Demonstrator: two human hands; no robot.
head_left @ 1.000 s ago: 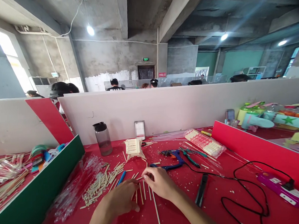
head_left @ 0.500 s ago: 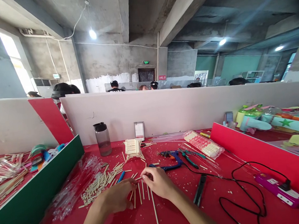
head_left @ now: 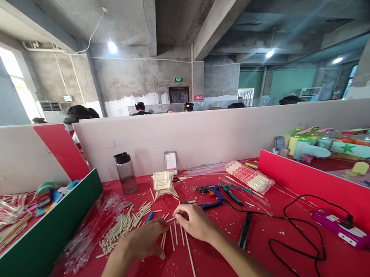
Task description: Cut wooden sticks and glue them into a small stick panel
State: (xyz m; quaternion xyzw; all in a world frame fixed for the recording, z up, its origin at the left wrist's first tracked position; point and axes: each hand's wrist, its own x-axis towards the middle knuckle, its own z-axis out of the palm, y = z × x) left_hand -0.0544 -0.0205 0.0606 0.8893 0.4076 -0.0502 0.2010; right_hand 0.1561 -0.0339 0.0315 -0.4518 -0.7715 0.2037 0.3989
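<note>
My right hand [head_left: 196, 224] is closed, its thumb and forefinger pinched at the end of a short wooden stick [head_left: 170, 220]. Close by on the left, my left hand [head_left: 145, 240] is open over the red table, with its thumb apart from the fingers; its fingertips are near the same stick. Several short sticks [head_left: 172, 237] lie in a rough row between and below the hands, beside one long stick [head_left: 191, 261]. Beyond them stands a small structure of stacked sticks [head_left: 163, 183]. A loose pile of cut sticks [head_left: 124, 226] lies left of my left hand.
A blue glue gun [head_left: 213, 196], green-handled pliers [head_left: 232, 194] and a black cutter-like tool [head_left: 245, 232] lie to the right. Farther out are a bag of sticks [head_left: 250, 177], a bottle [head_left: 126, 173] and a purple power strip [head_left: 342, 230] with a black cord. Low partitions border the table.
The view has shifted slightly. My left thumb has moved a little farther from its fingers. My right hand stays pinched in nearly the same place.
</note>
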